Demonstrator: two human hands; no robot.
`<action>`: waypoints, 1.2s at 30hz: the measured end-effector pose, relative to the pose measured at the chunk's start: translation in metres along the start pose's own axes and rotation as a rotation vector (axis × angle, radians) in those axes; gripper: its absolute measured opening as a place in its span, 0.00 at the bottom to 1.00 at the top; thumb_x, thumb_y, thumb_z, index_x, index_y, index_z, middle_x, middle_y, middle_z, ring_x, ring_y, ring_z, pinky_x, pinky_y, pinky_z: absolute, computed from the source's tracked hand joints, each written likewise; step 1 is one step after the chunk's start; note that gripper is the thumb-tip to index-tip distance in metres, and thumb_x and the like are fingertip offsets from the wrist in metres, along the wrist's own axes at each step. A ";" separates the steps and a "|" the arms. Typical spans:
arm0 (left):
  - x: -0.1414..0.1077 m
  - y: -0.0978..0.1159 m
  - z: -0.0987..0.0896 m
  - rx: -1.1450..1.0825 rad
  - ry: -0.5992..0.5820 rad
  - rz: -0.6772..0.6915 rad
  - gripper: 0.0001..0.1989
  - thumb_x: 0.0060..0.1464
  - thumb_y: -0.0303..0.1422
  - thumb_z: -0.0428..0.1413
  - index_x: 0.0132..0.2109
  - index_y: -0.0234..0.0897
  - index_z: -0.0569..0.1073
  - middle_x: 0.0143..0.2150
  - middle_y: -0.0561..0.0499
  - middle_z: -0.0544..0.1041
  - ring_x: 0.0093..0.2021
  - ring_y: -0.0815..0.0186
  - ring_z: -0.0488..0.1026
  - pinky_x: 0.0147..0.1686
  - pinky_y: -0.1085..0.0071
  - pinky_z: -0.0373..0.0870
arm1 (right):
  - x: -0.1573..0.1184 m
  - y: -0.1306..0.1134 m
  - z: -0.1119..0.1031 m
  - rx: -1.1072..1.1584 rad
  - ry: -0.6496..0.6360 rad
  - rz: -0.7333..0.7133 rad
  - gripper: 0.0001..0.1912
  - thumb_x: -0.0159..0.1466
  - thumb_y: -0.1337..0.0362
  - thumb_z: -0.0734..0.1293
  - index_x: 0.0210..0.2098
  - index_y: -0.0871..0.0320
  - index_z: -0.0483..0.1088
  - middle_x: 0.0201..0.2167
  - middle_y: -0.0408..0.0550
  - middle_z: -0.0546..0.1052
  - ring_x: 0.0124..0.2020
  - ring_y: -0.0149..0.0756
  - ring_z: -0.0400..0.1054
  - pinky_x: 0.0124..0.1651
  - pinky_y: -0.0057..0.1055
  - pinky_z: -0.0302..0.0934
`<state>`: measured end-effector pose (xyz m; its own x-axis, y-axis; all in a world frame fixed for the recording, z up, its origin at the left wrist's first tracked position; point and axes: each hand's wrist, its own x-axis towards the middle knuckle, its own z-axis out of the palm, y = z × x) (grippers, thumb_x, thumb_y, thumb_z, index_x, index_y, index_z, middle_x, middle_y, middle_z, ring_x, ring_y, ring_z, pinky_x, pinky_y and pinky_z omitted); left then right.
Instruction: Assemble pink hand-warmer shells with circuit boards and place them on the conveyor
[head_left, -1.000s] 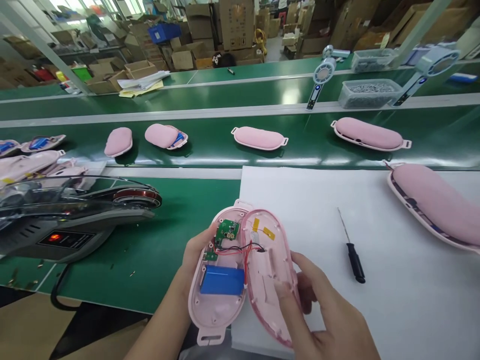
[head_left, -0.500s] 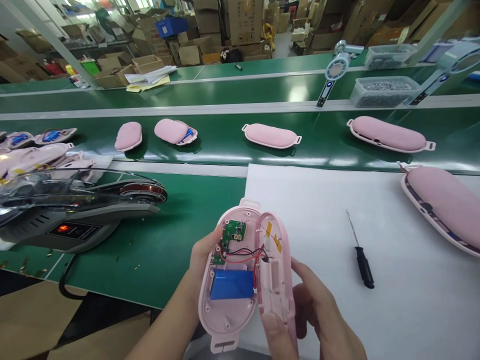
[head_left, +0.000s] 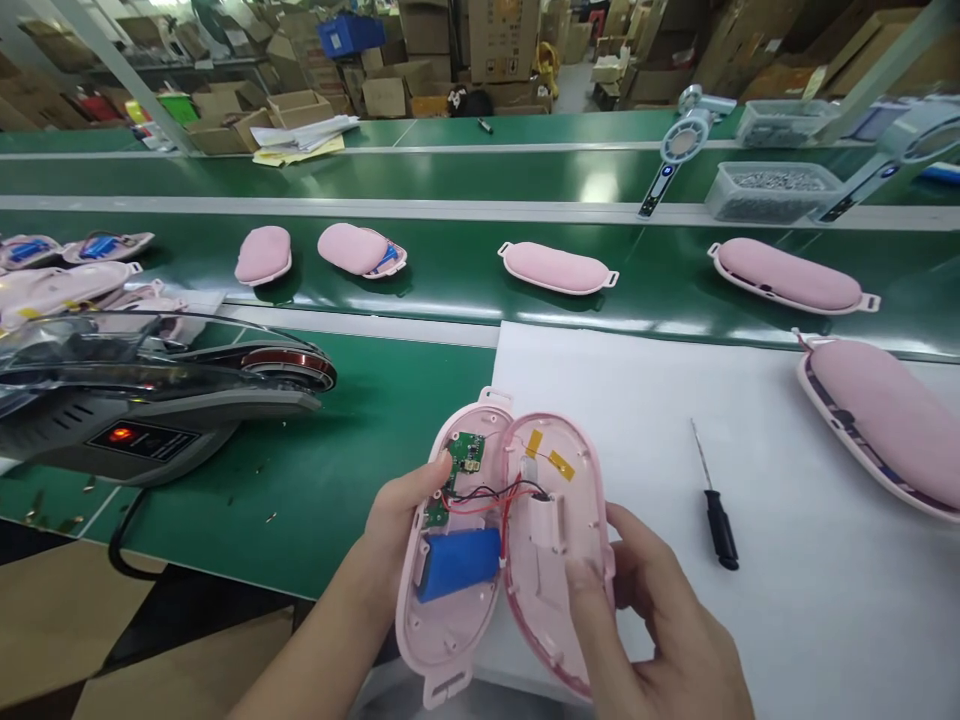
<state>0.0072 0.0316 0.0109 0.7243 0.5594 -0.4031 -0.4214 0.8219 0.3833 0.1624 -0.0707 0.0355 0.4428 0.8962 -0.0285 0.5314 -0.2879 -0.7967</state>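
Note:
My left hand (head_left: 405,510) grips the left edge of a pink oval shell half (head_left: 461,625), thumb near the green circuit board (head_left: 466,455). Inside that half lies a blue battery (head_left: 459,563). My right hand (head_left: 652,610) holds the other pink shell half (head_left: 559,590), thumb on its inner face. This half carries strips of yellow tape (head_left: 561,464). Red and black wires (head_left: 491,493) run between the two halves, which lie spread side by side. A black-handled screwdriver (head_left: 721,530) rests on the white sheet (head_left: 810,620) to the right.
A grey machine with a lit red switch (head_left: 142,435) stands at left. Pink padded units (head_left: 559,268) sit along the green belt (head_left: 442,300); a larger-looking one (head_left: 885,420) is at right. Farther back are a handheld fan (head_left: 675,150) and a clear bin of small parts (head_left: 772,190).
My right hand has swung its shell half outward to the right, so its inside now faces up more. The view has shifted slightly.

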 end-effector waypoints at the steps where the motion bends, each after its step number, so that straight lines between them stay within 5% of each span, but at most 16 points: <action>1: -0.001 0.000 0.003 0.008 0.024 0.006 0.23 0.48 0.46 0.60 0.45 0.31 0.78 0.41 0.41 0.82 0.50 0.44 0.74 0.56 0.50 0.62 | 0.001 0.002 0.000 0.006 -0.008 0.000 0.18 0.66 0.50 0.58 0.50 0.51 0.68 0.25 0.38 0.74 0.24 0.30 0.69 0.28 0.23 0.65; 6: -0.002 0.000 0.011 0.025 0.014 0.107 0.25 0.49 0.41 0.62 0.53 0.36 0.73 0.47 0.45 0.81 0.55 0.48 0.71 0.59 0.54 0.60 | 0.002 0.009 0.002 0.133 -0.023 0.021 0.20 0.66 0.51 0.59 0.51 0.55 0.70 0.27 0.42 0.74 0.26 0.32 0.69 0.30 0.22 0.66; 14: 0.003 0.004 0.008 -0.033 -0.028 -0.008 0.30 0.49 0.49 0.59 0.51 0.30 0.74 0.45 0.41 0.81 0.53 0.44 0.73 0.55 0.52 0.64 | 0.011 0.013 -0.001 0.177 -0.084 0.032 0.19 0.65 0.52 0.61 0.50 0.55 0.71 0.33 0.45 0.78 0.27 0.31 0.71 0.28 0.21 0.68; 19: 0.002 0.007 0.010 0.021 0.163 -0.058 0.27 0.48 0.46 0.61 0.48 0.29 0.76 0.38 0.42 0.82 0.38 0.52 0.78 0.41 0.60 0.72 | 0.011 0.008 -0.010 -0.121 0.051 -0.193 0.14 0.65 0.55 0.61 0.44 0.52 0.74 0.19 0.36 0.70 0.16 0.27 0.63 0.23 0.20 0.64; 24: 0.003 0.005 0.015 0.077 0.287 -0.041 0.26 0.47 0.46 0.62 0.47 0.30 0.76 0.35 0.43 0.82 0.33 0.58 0.78 0.36 0.65 0.72 | 0.013 0.007 -0.008 -0.292 0.154 -0.334 0.14 0.66 0.59 0.60 0.46 0.57 0.72 0.22 0.39 0.73 0.12 0.26 0.60 0.24 0.23 0.66; 30: -0.001 0.010 0.018 0.400 0.333 0.187 0.30 0.51 0.38 0.62 0.61 0.46 0.65 0.53 0.46 0.77 0.51 0.53 0.74 0.46 0.63 0.72 | 0.016 0.006 -0.002 -0.288 0.137 -0.377 0.13 0.67 0.61 0.59 0.47 0.58 0.70 0.24 0.41 0.74 0.19 0.28 0.68 0.26 0.22 0.66; 33: -0.007 0.014 0.013 0.584 0.362 0.195 0.42 0.46 0.29 0.64 0.65 0.55 0.55 0.56 0.50 0.74 0.50 0.55 0.74 0.43 0.65 0.72 | 0.015 0.002 0.000 -0.271 0.123 -0.374 0.13 0.67 0.61 0.59 0.46 0.59 0.70 0.25 0.43 0.75 0.20 0.29 0.69 0.28 0.23 0.67; 36: -0.008 0.015 0.011 0.843 0.442 0.236 0.40 0.46 0.27 0.62 0.64 0.53 0.56 0.53 0.51 0.74 0.46 0.57 0.74 0.42 0.66 0.70 | 0.016 -0.003 0.002 -0.276 0.122 -0.390 0.14 0.68 0.60 0.59 0.45 0.59 0.71 0.24 0.43 0.74 0.20 0.29 0.68 0.27 0.23 0.66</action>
<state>0.0014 0.0379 0.0291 0.3295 0.8305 -0.4491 0.1235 0.4336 0.8926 0.1667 -0.0553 0.0364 0.2451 0.9138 0.3238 0.8385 -0.0322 -0.5439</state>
